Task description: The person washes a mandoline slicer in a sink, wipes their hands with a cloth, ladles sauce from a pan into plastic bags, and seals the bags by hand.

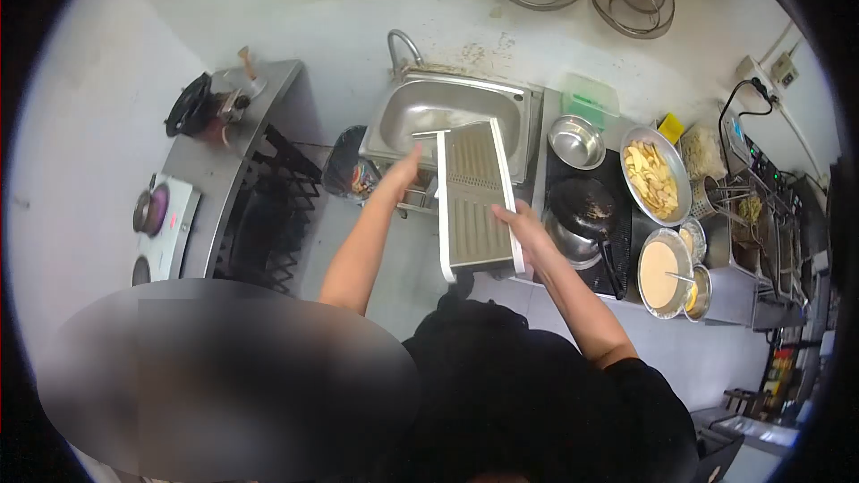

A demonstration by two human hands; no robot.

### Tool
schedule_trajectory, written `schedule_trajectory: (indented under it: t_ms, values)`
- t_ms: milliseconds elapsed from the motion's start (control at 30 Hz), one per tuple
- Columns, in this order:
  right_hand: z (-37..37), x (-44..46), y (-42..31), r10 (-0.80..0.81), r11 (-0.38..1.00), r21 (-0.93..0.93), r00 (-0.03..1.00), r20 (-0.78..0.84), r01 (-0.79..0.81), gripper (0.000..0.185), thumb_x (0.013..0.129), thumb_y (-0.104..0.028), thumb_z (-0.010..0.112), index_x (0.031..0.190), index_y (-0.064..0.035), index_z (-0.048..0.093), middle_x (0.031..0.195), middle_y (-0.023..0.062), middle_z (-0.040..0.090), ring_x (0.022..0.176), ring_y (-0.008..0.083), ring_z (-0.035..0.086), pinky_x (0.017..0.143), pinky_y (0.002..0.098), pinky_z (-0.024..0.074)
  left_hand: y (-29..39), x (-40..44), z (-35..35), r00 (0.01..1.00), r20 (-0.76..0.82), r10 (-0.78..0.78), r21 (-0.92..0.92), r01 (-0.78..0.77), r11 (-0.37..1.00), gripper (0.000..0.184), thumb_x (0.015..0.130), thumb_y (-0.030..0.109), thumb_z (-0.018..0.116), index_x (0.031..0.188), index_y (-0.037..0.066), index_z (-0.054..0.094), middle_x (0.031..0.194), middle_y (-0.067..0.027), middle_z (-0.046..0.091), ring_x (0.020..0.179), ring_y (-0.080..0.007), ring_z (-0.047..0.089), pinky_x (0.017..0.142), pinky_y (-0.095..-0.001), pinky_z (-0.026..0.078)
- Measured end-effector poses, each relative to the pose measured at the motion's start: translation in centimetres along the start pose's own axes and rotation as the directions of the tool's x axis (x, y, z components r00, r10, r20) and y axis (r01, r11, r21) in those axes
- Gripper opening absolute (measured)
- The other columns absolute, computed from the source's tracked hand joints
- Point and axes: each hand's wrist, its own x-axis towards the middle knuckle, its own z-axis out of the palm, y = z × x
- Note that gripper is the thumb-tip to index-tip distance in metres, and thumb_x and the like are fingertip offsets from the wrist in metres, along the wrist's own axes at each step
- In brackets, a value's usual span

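Observation:
A mandoline slicer (pixel 474 188) with a white frame and a ridged metal bed is held tilted in front of the sink. My right hand (pixel 526 231) grips its right edge, thumb over the bed and the other fingers mostly hidden beneath. At the slicer's left side, my left hand (pixel 403 177) is closed around what looks like a grey part under the frame; its fingertips are partly hidden. A thin metal bar sticks out from the slicer's upper left corner, above my left thumb.
Behind the slicer is a steel sink (pixel 394 121) with a curved faucet (pixel 404 43). A bin (pixel 344 161) stands left of it. To the right are a black pan (pixel 582 208), a steel pot (pixel 577 142), a bowl of sliced pieces (pixel 651 177) and a bowl of batter (pixel 660 270).

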Motion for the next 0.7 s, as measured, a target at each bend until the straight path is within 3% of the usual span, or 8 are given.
schedule_trajectory:
  t_ms: [67,100,133,200,533,600,633,700]
  values:
    - [-1.6,6.2,1.0,-0.098,0.989,-0.115,0.995,-0.033,0.093,0.045,0.087,-0.016,0.063,0.12,0.0072,0.046,0.106,0.0182,0.059,0.094,0.025,0.061,0.077,0.0384,0.0526,2.4,8.8,-2.5,0.965,-0.127,0.228,0.205,-0.2,0.958,0.07,0.09,0.049,0.043,0.141,0.003,0.031,0.143,-0.0223,0.034,0.127,-0.0362,0.041,0.107,-0.0458,0.029]
    - [-0.5,6.5,-0.1,-0.06,0.998,-0.002,0.998,-0.019,0.06,0.044,0.087,-0.016,0.063,0.12,0.0072,0.046,0.105,0.018,0.06,0.093,0.0246,0.061,0.077,0.038,0.0529,2.6,12.2,-3.4,0.875,-0.206,0.439,0.408,-0.331,0.851,0.062,0.091,0.039,0.046,0.139,0.0,0.034,0.14,-0.0248,0.038,0.127,-0.0358,0.041,0.107,-0.0422,0.03]
    - [0.5,7.2,-0.5,-0.022,0.994,0.111,1.0,-0.004,0.022,0.043,0.087,-0.015,0.063,0.119,0.0072,0.046,0.104,0.0179,0.06,0.093,0.0241,0.062,0.076,0.0376,0.0532,3.8,13.5,-4.0,0.887,-0.179,0.426,0.425,-0.321,0.846,0.062,0.091,0.039,0.046,0.139,0.0,0.034,0.14,-0.0248,0.038,0.127,-0.0358,0.041,0.107,-0.0422,0.03]
    - [1.7,9.8,-0.9,0.03,0.983,0.182,0.999,-0.046,-0.021,0.044,0.087,-0.015,0.063,0.12,0.0074,0.046,0.105,0.0174,0.06,0.092,0.0237,0.062,0.076,0.0376,0.0532,7.2,16.1,-5.0,0.693,-0.148,0.706,0.715,-0.418,0.56,0.047,0.092,0.02,0.044,0.134,-0.002,0.04,0.134,-0.0248,0.044,0.123,-0.0369,0.045,0.103,-0.0394,0.035]
    - [5.5,20.9,0.5,0.068,0.878,0.476,0.997,-0.022,-0.049,0.043,0.088,-0.018,0.061,0.121,0.0057,0.045,0.106,0.0153,0.059,0.09,0.0234,0.063,0.074,0.0381,0.0547,13.8,34.7,-7.6,0.696,-0.127,0.707,0.701,-0.441,0.56,0.038,0.079,0.006,0.048,0.116,-0.004,0.051,0.112,-0.0274,0.057,0.108,-0.0408,0.053,0.094,-0.043,0.041]
    - [7.0,22.3,0.3,0.079,0.853,0.52,0.995,-0.059,-0.037,0.042,0.089,-0.018,0.06,0.121,0.0055,0.045,0.105,0.015,0.06,0.089,0.0234,0.063,0.074,0.038,0.0548,12.9,39.0,-8.0,0.379,-0.022,0.925,0.85,-0.481,0.217,0.027,0.078,0.009,0.051,0.101,-0.004,0.052,0.094,-0.023,0.06,0.092,-0.0382,0.058,0.083,-0.0433,0.045]
    - [7.6,22.9,0.2,0.091,0.848,0.528,0.994,-0.063,-0.044,0.041,0.09,-0.019,0.059,0.12,0.0053,0.046,0.105,0.0146,0.06,0.089,0.0233,0.063,0.074,0.0379,0.0548,12.7,40.8,-7.8,0.428,-0.188,0.884,0.646,-0.624,0.44,0.02,0.077,0.009,0.052,0.094,-0.003,0.051,0.085,-0.0185,0.058,0.08,-0.0345,0.057,0.076,-0.0419,0.045]
    - [8.7,24.4,0.6,0.095,0.817,0.576,0.991,-0.091,-0.026,0.042,0.09,-0.019,0.059,0.12,0.0059,0.046,0.104,0.0149,0.06,0.088,0.0235,0.063,0.074,0.0379,0.0548,12.4,42.7,-8.1,0.415,-0.19,0.89,0.68,-0.598,0.424,0.018,0.078,0.008,0.052,0.092,-0.002,0.05,0.084,-0.0174,0.058,0.078,-0.0334,0.057,0.074,-0.0417,0.046]
